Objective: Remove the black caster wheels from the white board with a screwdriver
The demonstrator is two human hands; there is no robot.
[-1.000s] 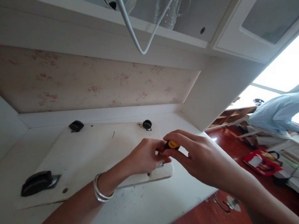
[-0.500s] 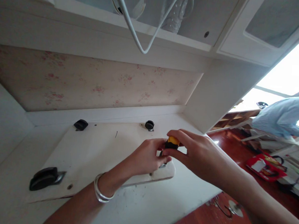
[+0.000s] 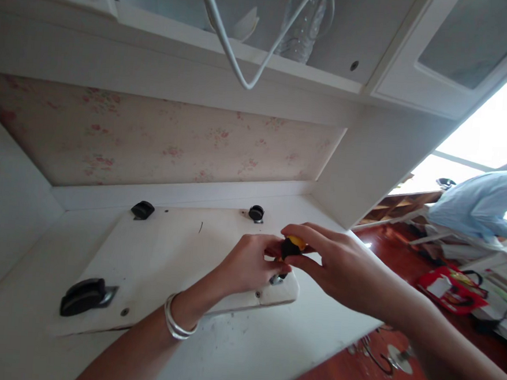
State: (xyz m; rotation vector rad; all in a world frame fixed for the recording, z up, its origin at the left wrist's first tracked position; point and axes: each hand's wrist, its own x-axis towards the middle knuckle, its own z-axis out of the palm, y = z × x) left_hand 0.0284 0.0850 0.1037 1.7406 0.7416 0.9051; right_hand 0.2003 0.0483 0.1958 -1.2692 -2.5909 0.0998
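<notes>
My right hand (image 3: 324,256) grips the yellow and black handle of a short screwdriver (image 3: 292,246) between thumb and fingers. Close against it, my left hand (image 3: 254,263) has its fingers and thumb closed just below the handle; what they pinch is hidden. Beneath both hands is a metal plate (image 3: 277,279) at the right corner of a white board (image 3: 175,248). Black casters are fixed at the board's other corners: one at front left (image 3: 83,297), one at back left (image 3: 142,210) and one at back right (image 3: 256,213).
The board lies on a white desktop (image 3: 243,342) below a cabinet. A bent white tube (image 3: 248,87) hangs in front of the shelf, which holds a clear plastic bottle (image 3: 301,31). At right, a person in light blue (image 3: 474,202) bends near a red bag (image 3: 450,289) on the floor.
The view has shifted slightly, so the board and casters appear a little further right. My hands stay together at the same corner, the screwdriver handle tilted slightly differently.
</notes>
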